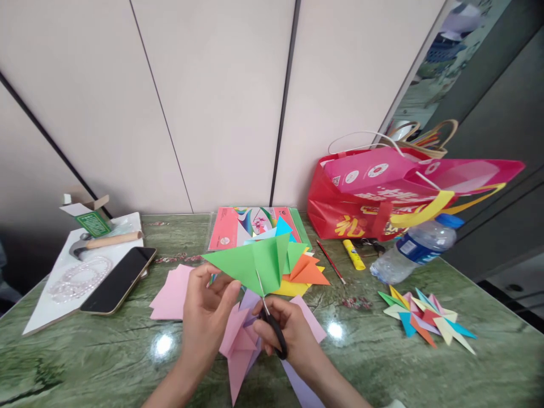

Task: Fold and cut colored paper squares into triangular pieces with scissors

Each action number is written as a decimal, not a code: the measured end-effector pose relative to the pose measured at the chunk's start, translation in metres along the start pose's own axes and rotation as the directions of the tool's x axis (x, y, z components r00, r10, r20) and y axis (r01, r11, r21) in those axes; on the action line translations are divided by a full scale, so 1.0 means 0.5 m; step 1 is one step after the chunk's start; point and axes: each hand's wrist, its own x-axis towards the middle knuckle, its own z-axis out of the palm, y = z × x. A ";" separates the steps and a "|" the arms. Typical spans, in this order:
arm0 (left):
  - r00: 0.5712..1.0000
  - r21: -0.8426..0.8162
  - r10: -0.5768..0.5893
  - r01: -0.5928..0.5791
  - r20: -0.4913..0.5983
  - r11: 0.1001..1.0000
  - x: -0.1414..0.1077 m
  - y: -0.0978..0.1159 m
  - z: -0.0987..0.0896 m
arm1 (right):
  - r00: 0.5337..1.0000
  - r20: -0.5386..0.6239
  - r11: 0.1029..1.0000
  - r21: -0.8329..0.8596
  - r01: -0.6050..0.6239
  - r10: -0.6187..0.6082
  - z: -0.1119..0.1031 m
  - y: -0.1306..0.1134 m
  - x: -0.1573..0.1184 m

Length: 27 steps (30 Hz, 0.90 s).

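Left hand (208, 303) pinches creased green paper (238, 262) | right hand (294, 326) grips black-handled scissors (278, 336), probably metal-bladed

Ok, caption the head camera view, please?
Left hand holds folded green paper; right hand holds scissors at its lower edge.

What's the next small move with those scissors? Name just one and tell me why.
Probably a gentle squeeze of the scissors with the right hand, while the left hand steadies the green paper. One blade shows in front of the paper, pointing up from its lower edge, and the left hand grips its lower left side. The other blade isn't visible.
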 end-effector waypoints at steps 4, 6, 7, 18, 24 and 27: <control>0.994 0.021 0.110 -0.109 -0.024 0.994 -0.009 0.004 0.000 | 1.000 0.013 1.000 -0.015 -0.006 0.007 0.002 -0.001 -0.005; 0.985 0.081 0.159 -0.153 -0.067 0.985 -0.014 0.000 -0.004 | 1.000 0.012 1.000 -0.017 -0.013 0.013 0.002 -0.001 -0.006; 0.982 0.109 0.174 -0.166 -0.070 0.980 -0.017 -0.002 -0.006 | 1.000 0.011 1.000 -0.017 -0.014 0.014 0.003 -0.001 -0.006; 0.981 0.409 -0.195 0.178 -0.002 0.895 -0.004 0.012 -0.019 | 0.999 0.037 1.000 0.011 -0.025 0.025 0.005 0.005 -0.004; 0.954 0.248 -0.296 0.299 -0.049 0.921 -0.011 -0.008 -0.022 | 0.999 0.025 0.998 0.039 -0.043 0.042 0.005 0.006 -0.004; 0.946 0.185 -0.318 0.325 -0.067 0.928 -0.009 -0.010 -0.022 | 0.998 0.054 0.995 0.090 -0.037 0.033 0.004 -0.002 -0.005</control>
